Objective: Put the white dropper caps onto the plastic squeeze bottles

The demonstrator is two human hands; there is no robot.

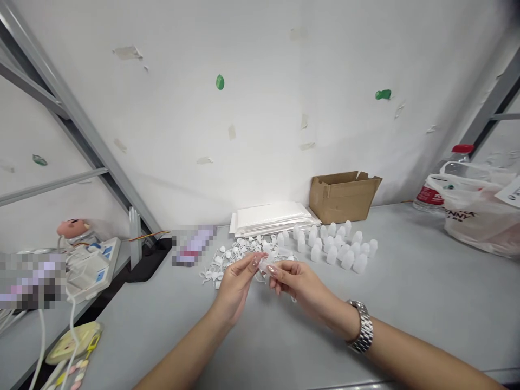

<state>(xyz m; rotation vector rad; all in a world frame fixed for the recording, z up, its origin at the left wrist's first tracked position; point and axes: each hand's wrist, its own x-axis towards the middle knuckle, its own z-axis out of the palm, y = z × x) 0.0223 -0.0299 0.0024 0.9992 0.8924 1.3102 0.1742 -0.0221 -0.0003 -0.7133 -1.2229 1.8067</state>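
Both hands meet over the grey table, just in front of a pile of small white corded pieces [233, 252]. Between the fingertips is a small translucent white piece [266, 264], partly covered by them. My left hand [239, 284] pinches it from the left with thumb and index finger. From the right, my right hand [298, 281] grips it with closed fingers, and a thin white strand hangs near them. Several translucent white bottle-shaped pieces [347, 260] stand upright to the right of the pile. The exact shape of the held piece is unclear.
White padded envelopes [272, 216] lie stacked against the wall, beside an open cardboard box [343, 197]. At the right are a plastic bag [479, 222] and a red-capped bottle [428, 195]. A power strip [99, 271] with cables sits left, near a metal frame [87, 143].
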